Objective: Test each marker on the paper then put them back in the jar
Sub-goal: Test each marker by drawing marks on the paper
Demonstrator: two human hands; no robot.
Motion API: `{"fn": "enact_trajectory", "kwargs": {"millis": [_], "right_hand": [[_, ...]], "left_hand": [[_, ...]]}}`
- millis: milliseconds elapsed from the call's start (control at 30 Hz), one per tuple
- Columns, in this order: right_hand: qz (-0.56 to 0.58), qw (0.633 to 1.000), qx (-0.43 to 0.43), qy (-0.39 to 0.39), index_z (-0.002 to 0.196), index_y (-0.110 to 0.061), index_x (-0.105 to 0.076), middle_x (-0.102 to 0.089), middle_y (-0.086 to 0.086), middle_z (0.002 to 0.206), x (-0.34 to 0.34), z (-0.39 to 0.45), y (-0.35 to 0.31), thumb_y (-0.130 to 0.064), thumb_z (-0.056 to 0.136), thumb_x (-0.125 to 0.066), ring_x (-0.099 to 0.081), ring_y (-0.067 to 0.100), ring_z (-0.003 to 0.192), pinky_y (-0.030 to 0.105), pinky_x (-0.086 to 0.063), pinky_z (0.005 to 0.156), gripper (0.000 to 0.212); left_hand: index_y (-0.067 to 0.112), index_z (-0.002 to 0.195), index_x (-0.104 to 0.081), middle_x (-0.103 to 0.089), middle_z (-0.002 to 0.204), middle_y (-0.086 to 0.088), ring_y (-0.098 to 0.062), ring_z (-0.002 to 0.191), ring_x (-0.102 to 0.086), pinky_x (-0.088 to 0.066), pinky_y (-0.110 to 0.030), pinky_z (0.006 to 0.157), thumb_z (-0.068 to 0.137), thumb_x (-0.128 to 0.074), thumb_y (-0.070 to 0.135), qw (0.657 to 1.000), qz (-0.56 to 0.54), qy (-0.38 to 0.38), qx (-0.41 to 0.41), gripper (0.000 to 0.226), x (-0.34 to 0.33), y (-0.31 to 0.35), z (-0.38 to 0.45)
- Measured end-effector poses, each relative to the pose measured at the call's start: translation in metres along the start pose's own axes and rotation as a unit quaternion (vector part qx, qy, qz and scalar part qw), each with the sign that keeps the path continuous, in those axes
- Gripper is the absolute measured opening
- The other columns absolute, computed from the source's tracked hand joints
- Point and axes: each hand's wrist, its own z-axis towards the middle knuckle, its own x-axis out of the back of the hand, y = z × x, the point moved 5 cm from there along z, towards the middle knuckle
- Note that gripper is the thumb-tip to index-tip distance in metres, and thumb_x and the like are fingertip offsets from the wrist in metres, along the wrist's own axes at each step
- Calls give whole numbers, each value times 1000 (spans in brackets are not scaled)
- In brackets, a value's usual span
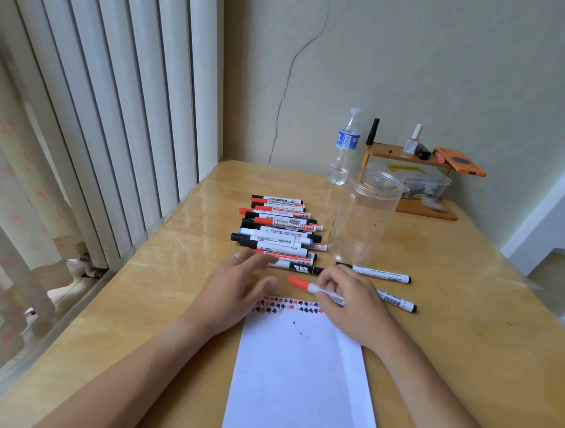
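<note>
My right hand (348,304) grips a capped red marker (303,284), its red cap pointing left above the top edge of the white paper (301,373). Rows of red and black test marks (285,305) run along that top edge. My left hand (237,287) hovers with fingers relaxed over the paper's top left corner, near the closest of several markers (280,228) lying in a row. An empty clear plastic jar (363,215) stands upright behind my right hand. Two black-capped markers (380,273) lie to the right.
A water bottle (344,148) stands at the back of the wooden table (449,323). A small wooden shelf (407,158) with bottles, an orange object and a plastic box sits behind the jar. A radiator and curtain line the left side.
</note>
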Motion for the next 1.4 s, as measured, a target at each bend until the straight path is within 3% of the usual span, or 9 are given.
{"fn": "enact_trajectory", "kwargs": {"millis": [133,300,433,533,700,867,1167,1300,1400], "right_hand": [[-77,996,-51,-6,84,-28,-52,-51,-14,85,20,-1,28,-15,86,-64,-50,11,83,30,-40,65,17],[-124,989,-80,6,88,-24,-56,-47,-12,92,30,-3,37,-16,84,-68,-48,15,94,37,-47,79,14],[-155,983,-95,24,90,-22,-54,-47,-7,93,28,-1,36,-12,85,-65,-47,18,96,35,-40,72,15],[-185,973,-136,28,89,-21,-49,-49,-4,93,31,-2,39,-12,86,-62,-45,19,94,32,-31,69,16],[-202,964,-169,46,93,-20,-48,-49,-1,99,33,-4,41,-15,88,-62,-49,24,103,31,-34,72,16],[-169,974,-139,59,114,-16,-58,-52,1,109,34,-3,39,-33,95,-70,-51,23,113,33,-39,78,27],[-166,976,-110,90,112,-14,-63,-55,3,109,32,-2,38,-14,95,-65,-56,24,104,31,-39,71,17],[-111,981,-7,158,90,-13,-65,-59,1,94,25,7,13,-9,92,-66,-56,22,90,37,-50,73,4],[-119,982,57,136,100,-14,-73,-66,0,98,4,18,-9,-5,93,-65,-58,22,95,37,-52,80,14]], "left_hand": [[23,125,-67,-60,117,7,-15,110,-57,-47,-30,94,96,-63,13,997,36,32,58,31,3,-11,0],[25,118,-70,-61,115,8,-14,109,-56,-46,-28,92,96,-63,16,997,50,19,62,25,1,-11,1],[27,112,-72,-61,113,8,-15,107,-56,-49,-37,92,94,-56,26,996,60,4,61,24,-1,-11,0],[27,109,-72,-61,111,8,-16,105,-57,-49,-39,92,97,-60,21,996,66,2,67,18,-3,-13,-1],[25,107,-73,-61,108,7,-17,102,-57,-48,-36,88,97,-60,18,995,68,5,71,18,-2,-11,-1],[24,107,-73,-61,108,6,-17,103,-56,-47,-37,88,97,-60,17,995,73,1,73,18,-2,-11,0],[23,106,-73,-63,108,5,-18,103,-56,-49,-36,87,97,-61,16,995,77,2,66,17,-2,-11,0],[23,104,-73,-62,106,5,-18,101,-56,-49,-38,86,96,-61,14,995,79,8,67,17,-3,-13,1],[23,102,-73,-61,105,5,-18,100,-57,-49,-37,85,95,-62,13,995,80,11,66,17,-3,-13,1]]}}
